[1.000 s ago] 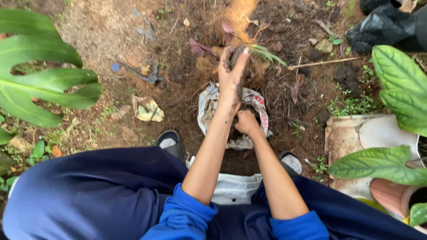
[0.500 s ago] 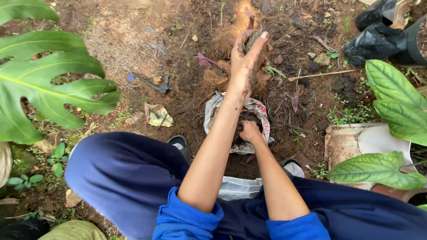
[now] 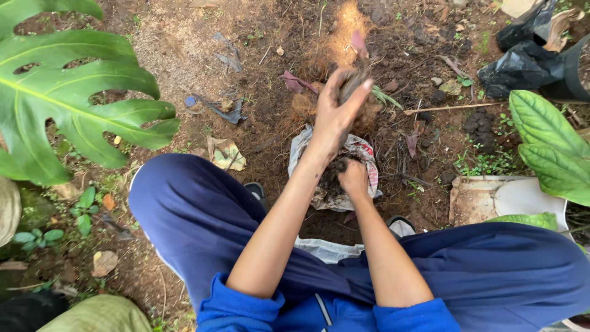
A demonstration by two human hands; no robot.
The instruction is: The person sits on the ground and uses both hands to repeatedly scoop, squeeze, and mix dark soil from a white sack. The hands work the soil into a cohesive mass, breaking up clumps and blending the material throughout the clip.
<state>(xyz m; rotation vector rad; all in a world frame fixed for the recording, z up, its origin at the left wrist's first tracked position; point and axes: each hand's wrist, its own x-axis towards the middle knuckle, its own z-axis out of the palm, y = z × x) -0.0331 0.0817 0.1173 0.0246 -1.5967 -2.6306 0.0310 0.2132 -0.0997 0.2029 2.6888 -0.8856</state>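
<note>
I squat over a small white printed bag (image 3: pixel 364 152) of dark soil on the ground. My left hand (image 3: pixel 337 114) is raised above the bag, its fingers closed around a clump of dark soil and roots (image 3: pixel 355 81). My right hand (image 3: pixel 354 178) rests on the bag's open mouth and pinches its rim. Behind the bag lies a mound of brown fibrous soil (image 3: pixel 344 37). My blue trouser legs (image 3: pixel 196 215) frame the bag on both sides.
A large split green leaf (image 3: pixel 67 104) hangs at the left. Broad green leaves (image 3: pixel 550 144) and a white pot (image 3: pixel 522 197) stand at the right. Black plastic bags (image 3: pixel 522 58) lie at the upper right. Litter scraps (image 3: pixel 226 154) dot the bare dirt.
My left hand was stretched out flat toward the soil mound; it has now curled shut on a clump and drawn back a little toward the bag. The right hand stays at the bag.
</note>
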